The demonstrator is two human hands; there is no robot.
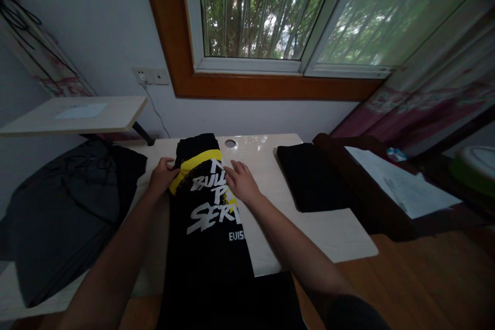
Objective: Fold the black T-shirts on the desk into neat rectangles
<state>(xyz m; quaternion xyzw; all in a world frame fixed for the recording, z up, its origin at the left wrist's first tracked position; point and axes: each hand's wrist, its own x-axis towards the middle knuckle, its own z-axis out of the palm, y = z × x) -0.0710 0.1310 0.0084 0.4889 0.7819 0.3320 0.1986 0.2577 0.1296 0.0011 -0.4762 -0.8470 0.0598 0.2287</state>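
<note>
A black T-shirt (204,258) with a yellow band and white lettering lies folded into a long strip on the pale table. Its near end hangs over the table's front edge. At the shirt's left edge, by the yellow band, my left hand (161,178) grips the cloth between thumb and fingers. My right hand (243,183) is at the opposite edge beside the lettering, fingers bent onto the fabric; its fingertips are partly hidden. To the right, a folded black garment (313,178) rests on the table.
A dark grey garment with a drawstring (65,216) is heaped at the left, below a raised shelf (77,118). Papers (402,180) lie on dark brown furniture at the right. The table (328,237) stands against a wall below a window, with a round cable hole (230,143) near its back.
</note>
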